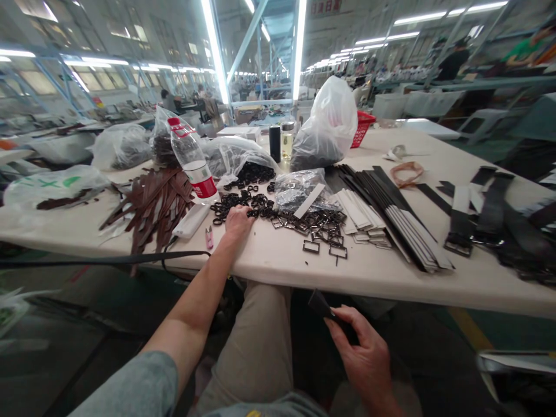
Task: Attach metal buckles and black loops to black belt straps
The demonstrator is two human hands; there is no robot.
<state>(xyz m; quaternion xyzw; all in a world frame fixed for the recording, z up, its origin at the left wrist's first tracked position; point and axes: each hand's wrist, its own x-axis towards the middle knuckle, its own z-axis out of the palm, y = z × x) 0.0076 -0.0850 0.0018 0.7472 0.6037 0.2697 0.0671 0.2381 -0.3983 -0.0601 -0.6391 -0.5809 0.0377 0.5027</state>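
Observation:
My left hand [238, 222] reaches to the near edge of a pile of small black belt loops [223, 207] on the table. Its fingers are bent together, and a black loop [252, 214] shows at the fingertips. Below the table's front edge, my right hand [365, 347] pinches a black belt strap [320, 303] between thumb and fingers, its flat end pointing up and left. Dark metal rectangular buckles [324, 227] lie heaped to the right of the loops. Pink thread snips [209, 238] rest just left of my left hand.
Brown strips [158, 202] and a plastic bottle [195, 165] stand at left. Right of the buckles are stacked black straps [391, 217] and finished-looking belts [499, 202]. Plastic bags [325, 127] and a red basket [362, 128] are at the back. A black cord [104, 259] crosses the table's front edge.

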